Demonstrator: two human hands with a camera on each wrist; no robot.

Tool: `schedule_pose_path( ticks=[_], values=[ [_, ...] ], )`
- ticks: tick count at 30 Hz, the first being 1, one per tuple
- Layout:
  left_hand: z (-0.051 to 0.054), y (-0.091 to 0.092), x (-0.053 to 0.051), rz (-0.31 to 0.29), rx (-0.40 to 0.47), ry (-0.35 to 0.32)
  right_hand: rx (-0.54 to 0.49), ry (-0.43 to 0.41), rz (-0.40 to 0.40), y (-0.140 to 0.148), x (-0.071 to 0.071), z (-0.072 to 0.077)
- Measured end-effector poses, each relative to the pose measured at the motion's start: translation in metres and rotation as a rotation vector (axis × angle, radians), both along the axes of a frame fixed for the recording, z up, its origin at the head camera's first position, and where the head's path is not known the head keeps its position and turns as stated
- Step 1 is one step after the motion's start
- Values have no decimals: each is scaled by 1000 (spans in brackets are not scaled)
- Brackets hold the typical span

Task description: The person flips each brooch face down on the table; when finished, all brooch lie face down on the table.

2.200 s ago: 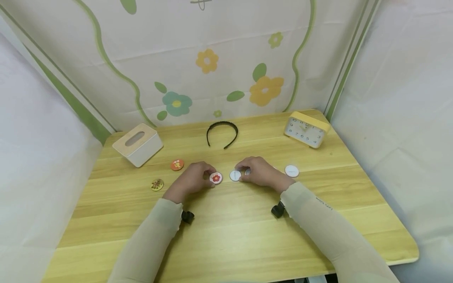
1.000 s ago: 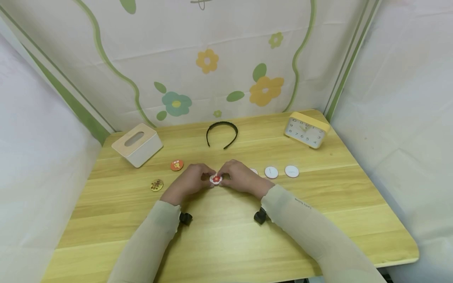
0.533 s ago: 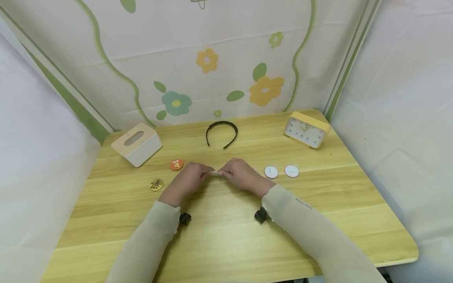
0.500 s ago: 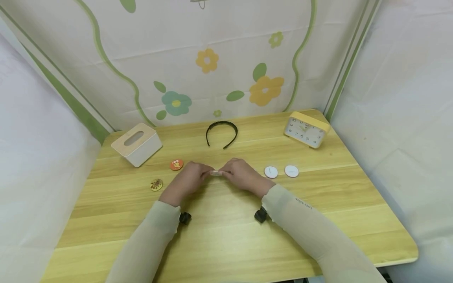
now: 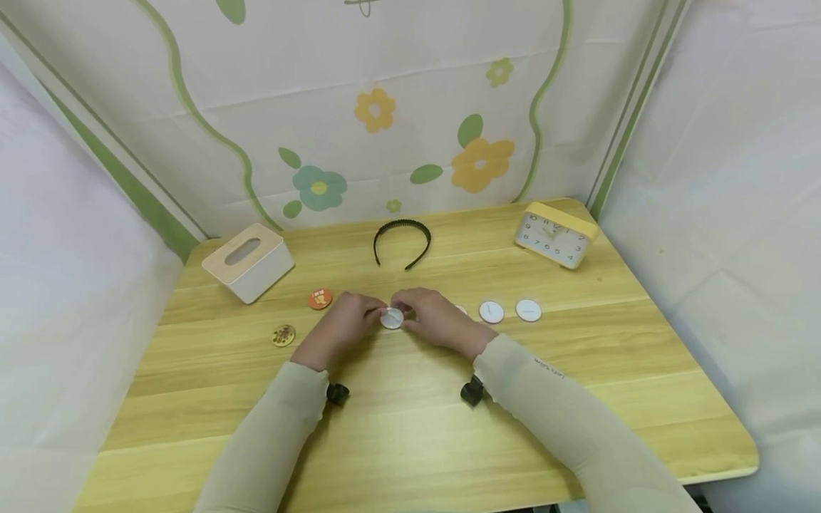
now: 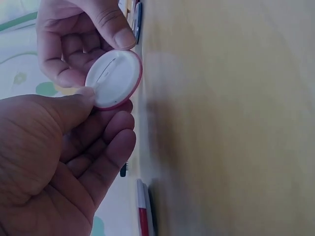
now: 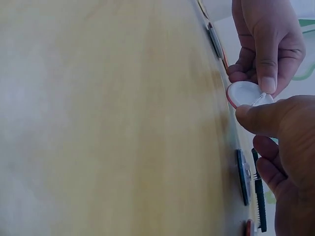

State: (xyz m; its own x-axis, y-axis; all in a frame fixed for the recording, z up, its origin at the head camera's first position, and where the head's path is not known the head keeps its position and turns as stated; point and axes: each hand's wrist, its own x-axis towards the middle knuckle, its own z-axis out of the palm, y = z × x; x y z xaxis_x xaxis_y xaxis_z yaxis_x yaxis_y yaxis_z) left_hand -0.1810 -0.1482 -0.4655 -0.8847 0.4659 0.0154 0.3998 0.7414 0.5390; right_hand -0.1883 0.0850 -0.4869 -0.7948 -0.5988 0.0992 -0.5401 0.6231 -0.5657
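Note:
A round pin-back button badge [image 5: 392, 318] is held just above the table between both hands, its white back with the metal pin facing up. My left hand [image 5: 350, 320] pinches its left edge; in the left wrist view the thumb presses on the badge [image 6: 115, 81] with fingers behind it. My right hand [image 5: 431, 317] pinches the opposite edge, thumb on the badge [image 7: 246, 93] in the right wrist view. To the right lie a white-backed badge [image 5: 492, 312] and another white badge [image 5: 529, 311]; a third badge [image 5: 462, 310] is mostly hidden behind the right hand.
An orange badge [image 5: 320, 298] and a yellow badge [image 5: 284, 335] lie left of the hands. Behind stand a tissue box [image 5: 256, 265], a black headband [image 5: 403, 226] and a yellow clock [image 5: 554, 235]. A floral curtain [image 5: 398, 142] closes the table's back.
My right hand has come left from the white badges to the held badge. The badge has been turned over, from its red-flower face to its white pin back.

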Motion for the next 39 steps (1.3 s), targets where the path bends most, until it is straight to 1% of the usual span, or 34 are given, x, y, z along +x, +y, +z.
schedule_pose_path(
  ticks=[4, 9, 13, 19, 27, 33, 39],
  values=[
    [-2, 2, 1, 9, 22, -13, -2, -13, -11, 0, 0, 0],
    [-4, 2, 3, 21, 32, -41, -42, -23, -15, 1, -1, -1],
    [-4, 2, 4, 11, 36, -62, -62, -26, -11, 4, -3, -5],
    [-6, 1, 3, -4, 66, -84, -80, -49, -5, 9, -6, -8],
    [-10, -1, 0, 2, 81, -104, -61, -86, 2, 9, -7, -6],
    [-9, 0, 0, -5, 70, -110, -26, -72, 13, 11, -7, -5],
    [-7, 1, 1, -9, 61, -118, -11, -77, 16, 13, -8, -5]
  ],
)
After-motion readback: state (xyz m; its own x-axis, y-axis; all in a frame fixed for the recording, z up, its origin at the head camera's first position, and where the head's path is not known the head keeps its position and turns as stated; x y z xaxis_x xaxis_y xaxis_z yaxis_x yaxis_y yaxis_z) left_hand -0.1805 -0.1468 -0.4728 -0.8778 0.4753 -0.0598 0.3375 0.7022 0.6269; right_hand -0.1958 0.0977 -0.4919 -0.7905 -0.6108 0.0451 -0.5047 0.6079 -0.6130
